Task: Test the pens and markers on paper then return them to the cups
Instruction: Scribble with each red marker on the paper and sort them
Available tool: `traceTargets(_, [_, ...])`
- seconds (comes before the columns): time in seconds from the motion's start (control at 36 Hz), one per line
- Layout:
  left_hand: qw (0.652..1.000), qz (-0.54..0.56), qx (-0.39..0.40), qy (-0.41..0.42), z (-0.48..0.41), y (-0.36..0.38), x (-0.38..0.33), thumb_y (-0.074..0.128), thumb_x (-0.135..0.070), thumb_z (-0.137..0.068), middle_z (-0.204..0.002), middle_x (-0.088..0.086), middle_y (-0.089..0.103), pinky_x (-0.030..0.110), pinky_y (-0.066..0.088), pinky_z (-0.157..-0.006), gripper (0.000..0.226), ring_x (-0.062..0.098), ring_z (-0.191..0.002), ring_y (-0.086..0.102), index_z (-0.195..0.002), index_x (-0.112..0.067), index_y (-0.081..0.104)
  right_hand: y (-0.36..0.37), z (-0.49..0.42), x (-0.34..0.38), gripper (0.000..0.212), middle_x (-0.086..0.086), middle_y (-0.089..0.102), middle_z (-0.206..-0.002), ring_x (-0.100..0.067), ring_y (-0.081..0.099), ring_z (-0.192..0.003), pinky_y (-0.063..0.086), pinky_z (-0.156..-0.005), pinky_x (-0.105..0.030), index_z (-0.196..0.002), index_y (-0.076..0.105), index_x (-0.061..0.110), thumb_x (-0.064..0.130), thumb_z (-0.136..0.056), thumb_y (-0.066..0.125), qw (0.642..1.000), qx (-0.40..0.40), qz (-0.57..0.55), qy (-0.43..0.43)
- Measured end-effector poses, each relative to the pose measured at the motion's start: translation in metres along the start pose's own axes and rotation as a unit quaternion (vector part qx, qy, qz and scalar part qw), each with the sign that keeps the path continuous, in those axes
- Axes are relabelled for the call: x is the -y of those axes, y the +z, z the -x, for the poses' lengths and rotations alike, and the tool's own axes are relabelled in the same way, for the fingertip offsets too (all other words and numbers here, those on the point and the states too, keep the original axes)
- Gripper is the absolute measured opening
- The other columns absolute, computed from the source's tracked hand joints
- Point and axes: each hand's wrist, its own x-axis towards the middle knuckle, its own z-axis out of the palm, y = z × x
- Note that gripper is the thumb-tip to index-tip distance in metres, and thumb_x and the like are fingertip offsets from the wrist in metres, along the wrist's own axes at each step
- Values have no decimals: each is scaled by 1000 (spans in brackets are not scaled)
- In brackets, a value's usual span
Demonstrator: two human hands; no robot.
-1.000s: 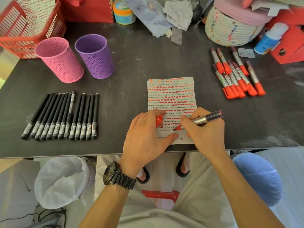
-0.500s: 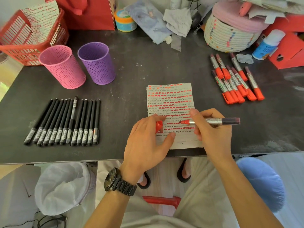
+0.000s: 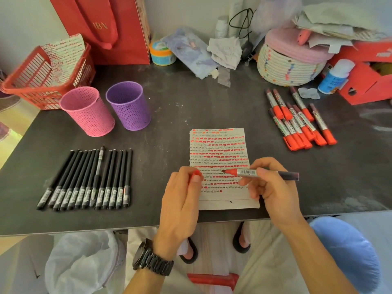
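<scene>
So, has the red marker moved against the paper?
Yes. The red marker has shifted up the paper: its tip left the lowest marked rows for mid-sheet, barrel now level.

Clutter on the desk [image 3: 191,107]
Red basket [image 3: 31,81] at ten o'clock, red bag [image 3: 118,39] at eleven, rope basket [image 3: 290,66] at one.
</scene>
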Motion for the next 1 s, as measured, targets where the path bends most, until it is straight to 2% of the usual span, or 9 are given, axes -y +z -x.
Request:
traceTargets(0.14, [1000,-15,19,-8,-2,1,2,50,-64,-87,-107,-28,60,24,50,-79,28,5,-101,58,-107,-45,53,-2,1,1,16,-15,73,-73,-15,53,-46,42,-46,-20,-83,72,22,36,-80,65,1000,3,4,-11])
traceTargets(0.25, [1000,-19,14,15,-1,0,0,56,-63,-85,-111,-30,60,24,50,-84,25,5,-105,58,-107,-51,56,-3,3,2,15,-12,72,-70,-14,53,-47,42,-46,-19,-84,75,23,35,-80,66,1000,15,6,-18])
traceTargets(0.39, [999,5,13,40,-2,-3,-1,61,-63,-85,-111,-27,62,18,50,-83,23,7,-107,60,-108,-60,55,-3,3,2,11,-13,72,-70,-15,53,-48,43,-47,-20,-85,75,24,30,-82,66,999,27,12,-21])
traceTargets(0.47, [999,12,15,50,-2,-3,0,64,-57,-85,-111,-25,64,17,50,-83,25,8,-106,61,-109,-58,58,-4,3,3,14,-14,73,-71,-14,53,-49,43,-48,-20,-87,75,23,32,-81,66,999,37,19,-25])
traceTargets(0.58, [998,15,18,53,-3,-3,1,66,-54,-84,-111,-24,65,19,50,-85,28,9,-107,62,-111,-46,65,-2,4,4,12,-18,72,-72,-12,59,-53,44,-49,-19,-88,76,22,26,-80,69,998,51,42,-26])
traceTargets(0.69, [998,12,24,59,-3,-4,1,68,-49,-84,-112,-22,65,22,52,-87,30,9,-109,62,-113,-39,68,1,7,6,12,1,73,-71,-14,67,-63,49,-55,-23,-91,76,22,22,-81,70,993,66,95,-26])
traceTargets(0.81, [998,23,25,62,-4,-5,0,73,-39,-83,-113,-19,67,23,53,-92,31,9,-111,63,-113,-33,72,5,9,10,16,-1,78,-89,-11,72,-79,50,-60,-16,-91,79,23,13,-81,72,989,72,127,-24])
traceTargets(0.89, [997,43,24,64,-4,-6,-2,77,-31,-81,-112,-18,68,20,52,-89,30,9,-108,65,-111,-33,72,6,9,10,19,-2,79,-97,-16,73,-97,53,-70,-15,-94,80,23,12,-81,73,988,79,130,-20])
traceTargets(1.0, [995,68,24,62,-4,-9,-2,79,-28,-79,-111,-18,68,12,48,-85,31,8,-104,65,-109,-34,73,6,9,10,20,-5,78,-101,-19,74,-98,54,-72,-16,-98,80,21,12,-81,74,986,94,134,-17])
